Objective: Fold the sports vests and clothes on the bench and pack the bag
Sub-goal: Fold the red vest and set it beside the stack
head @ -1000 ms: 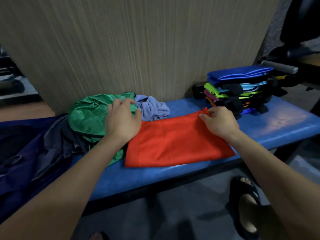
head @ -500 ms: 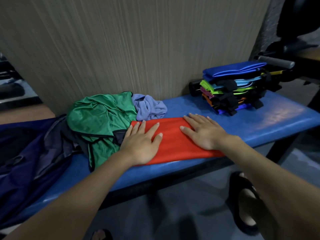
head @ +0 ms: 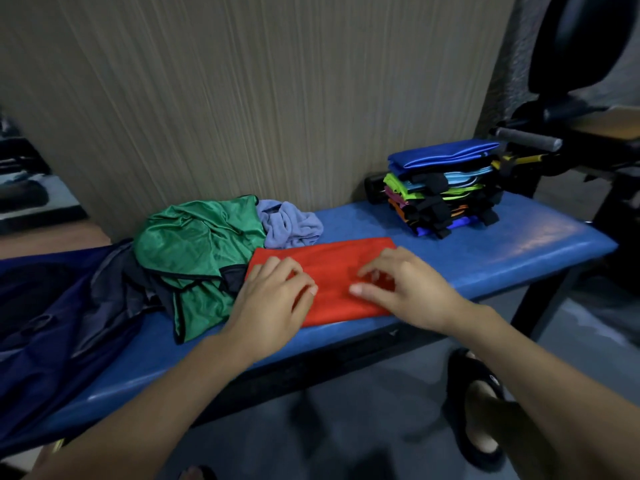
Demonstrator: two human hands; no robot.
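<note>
From the head view, the red vest (head: 341,271) lies folded into a flat band on the blue tabletop (head: 519,244), just beside the green vest (head: 197,244) and well apart from the folded stack (head: 443,188). The left hand (head: 273,299) and right hand (head: 408,285) sit on it, fingers (head: 304,277) curled and bunching the cloth. It looks thin, light and slippery, so I'd take both short ends together to keep the fold from sliding open.

Red vest (head: 341,271), green vest (head: 197,244), lilac cloth (head: 289,223), blue bench (head: 502,251).
</note>
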